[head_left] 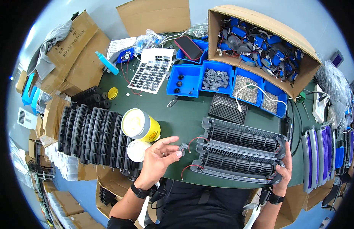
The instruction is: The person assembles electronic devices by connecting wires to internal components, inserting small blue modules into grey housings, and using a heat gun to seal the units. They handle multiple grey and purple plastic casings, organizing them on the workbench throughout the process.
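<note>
Between the thumb and fingers of my left hand (158, 157) is a small grey plastic piece (182, 148). Two long grey housings lie side by side in front of me: a far housing (244, 139) and a near housing (238, 168). Each holds a black ribbed fan wheel and has a thin red wire at its left end. My right hand (284, 168) is closed round the right ends of both housings, thumb on the near one. The small piece is just left of the housings, apart from them.
A yellow tub (149, 130) and a white lid (137, 151) stand beside a row of black fan wheels (95, 133). Behind are blue bins (184, 78) of small parts, a black perforated block (227, 109), a label sheet (152, 70) and a carton (261, 19) of blue motors.
</note>
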A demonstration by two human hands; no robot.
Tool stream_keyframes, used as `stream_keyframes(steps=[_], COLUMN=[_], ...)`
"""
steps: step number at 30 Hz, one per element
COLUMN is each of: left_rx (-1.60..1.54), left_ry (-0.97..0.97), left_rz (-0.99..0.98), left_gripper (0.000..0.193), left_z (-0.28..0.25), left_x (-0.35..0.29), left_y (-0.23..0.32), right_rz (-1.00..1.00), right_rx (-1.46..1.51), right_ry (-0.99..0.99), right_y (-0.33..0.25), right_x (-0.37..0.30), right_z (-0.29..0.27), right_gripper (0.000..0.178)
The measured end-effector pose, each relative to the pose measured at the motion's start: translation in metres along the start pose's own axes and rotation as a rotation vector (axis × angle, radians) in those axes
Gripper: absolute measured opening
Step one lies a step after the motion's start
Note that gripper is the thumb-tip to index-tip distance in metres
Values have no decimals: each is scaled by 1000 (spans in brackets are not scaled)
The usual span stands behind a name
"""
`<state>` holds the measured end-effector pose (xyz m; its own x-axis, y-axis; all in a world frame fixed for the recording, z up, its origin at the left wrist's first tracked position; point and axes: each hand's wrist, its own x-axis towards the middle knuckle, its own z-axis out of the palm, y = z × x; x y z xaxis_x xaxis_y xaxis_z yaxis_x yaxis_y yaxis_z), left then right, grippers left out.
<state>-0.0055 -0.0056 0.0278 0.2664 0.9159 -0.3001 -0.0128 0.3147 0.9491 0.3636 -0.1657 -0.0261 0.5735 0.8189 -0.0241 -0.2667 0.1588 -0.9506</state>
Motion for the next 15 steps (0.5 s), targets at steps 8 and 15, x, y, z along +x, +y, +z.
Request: stream_keyframes(steps=[8,15], left_rx=[111,348], left_ry=[-108,-64], left_rz=[33,29], left_gripper=[30,31], left_z=[-1,34], left_x=[3,-15], left_y=[-21,-5], right_rz=[6,7], right_rx=[-33,-73], right_ry=[26,74], right_y=[4,2], right_x=[1,0], right_z=[-4,-3], right_gripper=[105,105])
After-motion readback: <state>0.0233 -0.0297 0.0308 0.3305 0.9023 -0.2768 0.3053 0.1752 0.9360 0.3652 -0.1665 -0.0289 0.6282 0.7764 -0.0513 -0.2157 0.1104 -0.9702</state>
